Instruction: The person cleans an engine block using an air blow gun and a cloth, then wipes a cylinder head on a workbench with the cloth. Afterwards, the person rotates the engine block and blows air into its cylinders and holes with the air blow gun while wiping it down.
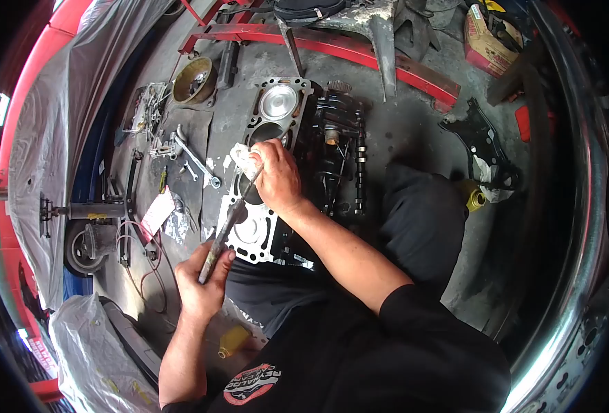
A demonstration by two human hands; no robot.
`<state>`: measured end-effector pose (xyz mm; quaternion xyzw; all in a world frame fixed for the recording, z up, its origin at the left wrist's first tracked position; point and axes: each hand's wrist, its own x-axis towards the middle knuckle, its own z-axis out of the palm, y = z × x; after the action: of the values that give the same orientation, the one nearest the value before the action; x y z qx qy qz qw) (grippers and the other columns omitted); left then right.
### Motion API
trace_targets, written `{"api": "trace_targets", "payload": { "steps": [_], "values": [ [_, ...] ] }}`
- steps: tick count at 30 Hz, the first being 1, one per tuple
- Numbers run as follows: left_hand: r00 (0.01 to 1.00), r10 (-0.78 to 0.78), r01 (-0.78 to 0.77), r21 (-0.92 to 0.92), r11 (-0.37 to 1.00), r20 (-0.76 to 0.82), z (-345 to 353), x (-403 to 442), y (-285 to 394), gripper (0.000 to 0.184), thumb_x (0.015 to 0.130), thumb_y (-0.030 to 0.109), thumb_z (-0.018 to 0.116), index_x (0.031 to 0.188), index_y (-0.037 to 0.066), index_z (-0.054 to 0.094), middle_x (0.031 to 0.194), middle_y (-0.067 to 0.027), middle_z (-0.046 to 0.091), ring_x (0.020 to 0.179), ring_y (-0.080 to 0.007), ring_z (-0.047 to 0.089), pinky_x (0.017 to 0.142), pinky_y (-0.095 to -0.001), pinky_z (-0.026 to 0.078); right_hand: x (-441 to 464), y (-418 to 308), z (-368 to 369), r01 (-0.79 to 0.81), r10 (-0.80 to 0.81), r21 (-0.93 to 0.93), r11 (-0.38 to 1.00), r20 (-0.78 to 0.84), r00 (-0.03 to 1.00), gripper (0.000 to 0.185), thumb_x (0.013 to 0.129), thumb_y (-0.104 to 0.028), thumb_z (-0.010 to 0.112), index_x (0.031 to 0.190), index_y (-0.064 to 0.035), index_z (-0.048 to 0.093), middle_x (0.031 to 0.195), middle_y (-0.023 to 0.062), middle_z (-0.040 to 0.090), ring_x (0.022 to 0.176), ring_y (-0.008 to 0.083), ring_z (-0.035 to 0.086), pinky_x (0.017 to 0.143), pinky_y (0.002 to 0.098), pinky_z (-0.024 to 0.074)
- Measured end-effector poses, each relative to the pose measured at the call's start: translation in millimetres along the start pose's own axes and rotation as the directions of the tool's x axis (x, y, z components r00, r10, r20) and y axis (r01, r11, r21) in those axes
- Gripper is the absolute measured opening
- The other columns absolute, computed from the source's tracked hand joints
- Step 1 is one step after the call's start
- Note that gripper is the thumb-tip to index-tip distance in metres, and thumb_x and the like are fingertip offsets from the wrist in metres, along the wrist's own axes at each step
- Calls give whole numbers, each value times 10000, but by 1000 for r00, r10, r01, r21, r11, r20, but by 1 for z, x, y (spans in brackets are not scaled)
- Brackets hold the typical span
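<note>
My left hand is closed round the lower end of a long, dark, worn metal bar, whose exact kind I cannot make out. The bar slants up to my right hand, which pinches a crumpled white rag against its upper end. Below both hands lies an engine block with a bright machined top face. One piston shows in the far cylinder and another piston in the near one. My right hand and the rag partly hide the middle cylinders.
Right of the block lie dark engine parts and a camshaft. Wrenches and a metal bowl are on the left. A red steel frame crosses the back. Yellow bottles stand near my legs.
</note>
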<state>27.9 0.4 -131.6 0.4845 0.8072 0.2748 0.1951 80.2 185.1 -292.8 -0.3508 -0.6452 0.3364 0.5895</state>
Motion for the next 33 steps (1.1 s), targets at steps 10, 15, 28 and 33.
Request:
{"api": "trace_targets", "payload": {
  "steps": [10, 15, 28, 33],
  "values": [
    [991, -3, -20, 168, 986, 136, -38, 32, 24, 167, 894, 144, 752, 920, -10, 692, 690, -5, 624, 655, -64, 508, 598, -242, 437, 4, -3, 0, -49, 49, 28, 998, 2, 999, 172, 886, -78, 645, 1037, -78, 562, 964, 130, 594, 878, 372, 602, 776, 476, 467],
    [891, 404, -442, 588, 677, 204, -15, 15, 58, 225, 826, 149, 775, 991, 42, 667, 790, -148, 683, 681, -353, 684, 589, -412, 540, 1, 5, 4, -2, 37, 184, 983, -185, 982, 127, 896, -58, 619, 1008, -57, 558, 946, 159, 588, 853, 382, 602, 739, 470, 473],
    [807, -392, 180, 448, 876, 442, -66, 187, 235, 296, 944, 289, 666, 1106, 42, 650, 638, -79, 602, 376, -101, 484, 345, -256, 367, 77, -13, -21, -317, 304, 203, 927, 93, 948, 174, 991, -157, 528, 1047, 8, 531, 1059, 265, 601, 889, 434, 633, 784, 504, 501],
    [749, -434, 307, 319, 897, 501, -71, 224, 212, 320, 933, 363, 684, 1042, 69, 621, 659, -92, 610, 366, -101, 475, 328, -265, 364, 74, -6, -12, -355, 352, 136, 925, 51, 935, 212, 961, -152, 573, 1100, -4, 509, 1058, 251, 597, 897, 455, 633, 767, 526, 513]
  ]
}}
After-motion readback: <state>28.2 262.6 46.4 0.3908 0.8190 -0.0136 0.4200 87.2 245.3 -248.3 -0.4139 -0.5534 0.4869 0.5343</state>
